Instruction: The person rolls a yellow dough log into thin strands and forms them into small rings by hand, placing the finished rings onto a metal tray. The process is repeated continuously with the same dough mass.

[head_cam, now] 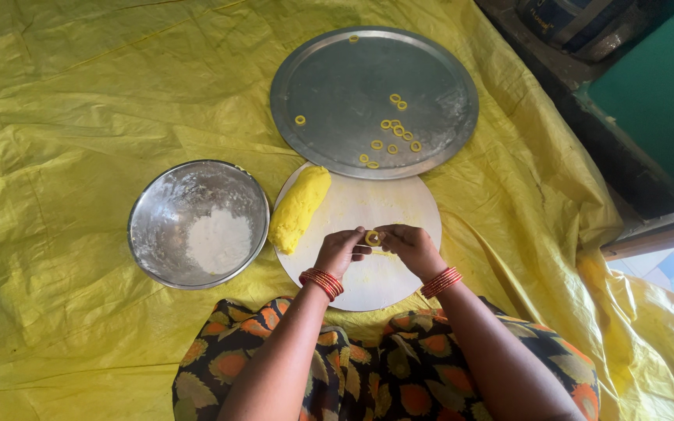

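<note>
1. Overhead, head view: both hands meet over the near half of a round white board (399,204) lying on a yellow sheet (79,93).
2. Left hand (338,251) and right hand (410,245) pinch one small yellow dough ring (372,238) between their fingertips; fingers are drawn together on it, clamped from both sides. Red bangles on each wrist.
3. Ring is held just above the board, between the two hands.
4. A log of yellow dough (299,208) lies on the board's left edge, apart from the hands.
5. Far of the board, overlapping its rim: a large round steel tray (329,62) with about a dozen finished rings (393,129) scattered on it.
6. Left of the board: a steel bowl (165,204) holding white flour (218,238).
</note>
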